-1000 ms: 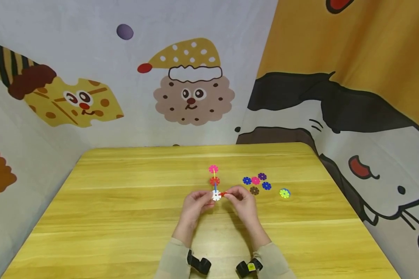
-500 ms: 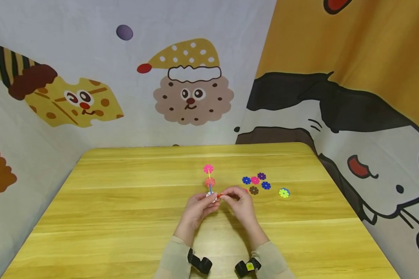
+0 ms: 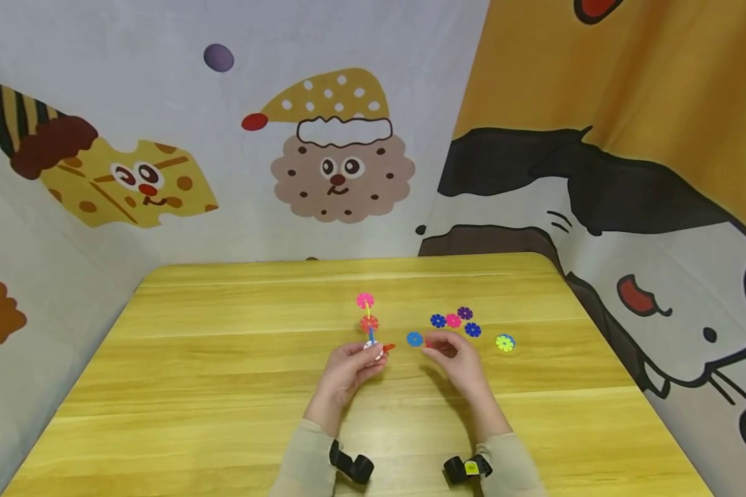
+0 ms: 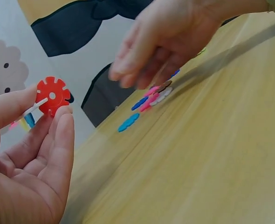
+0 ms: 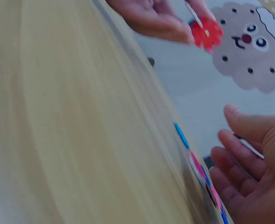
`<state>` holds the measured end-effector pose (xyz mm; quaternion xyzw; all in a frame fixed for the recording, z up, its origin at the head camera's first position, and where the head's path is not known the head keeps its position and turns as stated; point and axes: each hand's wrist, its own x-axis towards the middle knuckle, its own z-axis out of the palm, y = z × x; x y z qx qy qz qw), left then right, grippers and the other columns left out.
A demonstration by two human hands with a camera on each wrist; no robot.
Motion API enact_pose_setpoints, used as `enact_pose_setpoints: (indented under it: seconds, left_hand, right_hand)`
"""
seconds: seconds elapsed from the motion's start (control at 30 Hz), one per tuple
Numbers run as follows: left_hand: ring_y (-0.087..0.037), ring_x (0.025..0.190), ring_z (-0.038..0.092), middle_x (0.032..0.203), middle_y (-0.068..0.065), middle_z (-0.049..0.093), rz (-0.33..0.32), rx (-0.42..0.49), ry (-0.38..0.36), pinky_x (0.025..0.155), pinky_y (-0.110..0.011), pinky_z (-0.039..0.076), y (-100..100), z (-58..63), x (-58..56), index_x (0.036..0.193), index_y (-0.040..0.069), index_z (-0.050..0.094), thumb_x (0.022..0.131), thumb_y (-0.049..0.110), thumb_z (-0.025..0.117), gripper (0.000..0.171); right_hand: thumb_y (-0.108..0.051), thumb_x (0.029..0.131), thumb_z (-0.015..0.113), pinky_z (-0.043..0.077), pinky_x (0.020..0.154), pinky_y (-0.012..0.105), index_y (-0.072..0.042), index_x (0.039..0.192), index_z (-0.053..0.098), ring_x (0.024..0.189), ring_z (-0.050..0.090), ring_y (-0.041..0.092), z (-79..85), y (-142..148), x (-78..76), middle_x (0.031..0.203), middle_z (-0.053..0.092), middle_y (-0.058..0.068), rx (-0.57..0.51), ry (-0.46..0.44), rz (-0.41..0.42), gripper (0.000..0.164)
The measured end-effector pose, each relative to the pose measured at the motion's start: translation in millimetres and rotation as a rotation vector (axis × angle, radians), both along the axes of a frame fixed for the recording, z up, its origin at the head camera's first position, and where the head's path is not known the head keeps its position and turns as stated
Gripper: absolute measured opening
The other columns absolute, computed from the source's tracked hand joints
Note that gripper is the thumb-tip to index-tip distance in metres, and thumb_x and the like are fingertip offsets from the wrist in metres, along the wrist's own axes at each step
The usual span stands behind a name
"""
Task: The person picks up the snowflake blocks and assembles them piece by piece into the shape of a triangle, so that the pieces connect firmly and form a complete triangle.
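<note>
My left hand (image 3: 346, 376) pinches a white notched building disc (image 3: 374, 350) between thumb and fingers. From it rises a chain: a blue disc (image 3: 371, 335) edge-on, a red disc (image 3: 369, 323), a yellow piece (image 3: 368, 310) edge-on and a pink disc (image 3: 365, 300) at the far end. Another red disc (image 4: 52, 95) is slotted into the white one and faces the left wrist camera. My right hand (image 3: 460, 362), thumb and fingers apart in the right wrist view and holding nothing, hovers by the loose discs. A light blue disc (image 3: 414, 339) lies beside its fingertips.
Beyond the right hand lie dark blue (image 3: 438, 320), pink (image 3: 453, 320) and purple (image 3: 465, 313) discs. A yellow-green disc (image 3: 505, 342) overlaps a blue one farther right. Brown (image 4: 164, 87) and white (image 4: 161, 96) discs show in the left wrist view. A printed curtain stands behind the wooden table (image 3: 224, 345).
My right hand has let go of the red disc and moved right, over the brown disc, uncovering the light blue one. The left hand has drawn the chain slightly left.
</note>
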<state>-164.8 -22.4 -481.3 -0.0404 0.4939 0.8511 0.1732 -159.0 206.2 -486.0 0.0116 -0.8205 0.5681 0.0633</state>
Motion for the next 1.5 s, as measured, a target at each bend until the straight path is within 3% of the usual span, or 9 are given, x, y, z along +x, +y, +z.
enact_pose_setpoints:
  seconds: [0.27,0.53,0.7,0.93,1.13,1.5]
  left_hand:
    - [-0.016,0.078,0.071,0.083,-0.009,0.071,-0.041,0.0,0.008,0.075,-0.028,0.058,-6,2.7,-0.9,0.102,-0.009,0.063,0.093,-0.002,0.065,0.012]
    - [-0.015,0.077,0.071,0.082,-0.008,0.071,-0.055,-0.006,0.009,0.075,-0.028,0.058,-11,3.4,-1.4,0.1,-0.007,0.062,0.094,-0.002,0.063,0.008]
    - [-0.015,0.077,0.071,0.082,-0.009,0.071,-0.065,-0.006,0.009,0.075,-0.027,0.058,-13,2.3,-1.4,0.099,-0.007,0.064,0.094,-0.002,0.064,0.007]
    - [-0.015,0.078,0.071,0.083,-0.008,0.071,-0.08,0.0,0.017,0.076,-0.028,0.058,-16,2.2,0.8,0.098,-0.005,0.064,0.094,-0.001,0.064,0.006]
    - [-0.014,0.078,0.071,0.082,-0.008,0.072,-0.08,0.0,0.018,0.076,-0.027,0.058,-15,1.0,0.7,0.098,-0.005,0.065,0.094,-0.001,0.064,0.006]
    - [-0.014,0.079,0.071,0.083,-0.008,0.072,-0.085,-0.006,0.012,0.076,-0.027,0.058,-16,-1.1,0.7,0.1,-0.006,0.066,0.094,0.001,0.065,0.009]
  right_hand:
    - [-0.011,0.088,0.076,0.049,0.088,0.021,0.0,0.119,0.067,0.107,0.062,0.03,1.9,44,3.5,0.116,0.067,0.016,0.091,-0.056,-0.062,0.034]
    - [-0.019,0.094,0.071,0.043,0.101,0.046,0.002,0.127,0.062,0.118,0.053,0.035,7.5,96,6.1,0.13,0.059,0.022,0.228,-0.058,-0.157,0.041]
    - [-0.016,0.092,0.073,0.044,0.096,0.044,0.001,0.13,0.062,0.115,0.052,0.035,6.1,116,4.6,0.129,0.056,0.023,0.326,-0.03,-0.192,0.043]
    - [-0.013,0.089,0.075,0.043,0.096,0.052,0.005,0.132,0.059,0.112,0.052,0.04,3.4,127,5.7,0.126,0.053,0.027,0.371,-0.052,-0.164,0.049]
    - [-0.013,0.089,0.075,0.042,0.093,0.05,0.005,0.129,0.06,0.108,0.051,0.038,-0.8,130,4.9,0.121,0.051,0.025,0.405,-0.078,-0.173,0.047]
    - [-0.01,0.088,0.075,0.043,0.085,0.047,0.006,0.116,0.066,0.098,0.052,0.035,-8.2,132,0.7,0.11,0.054,0.022,0.49,-0.038,-0.185,0.034]
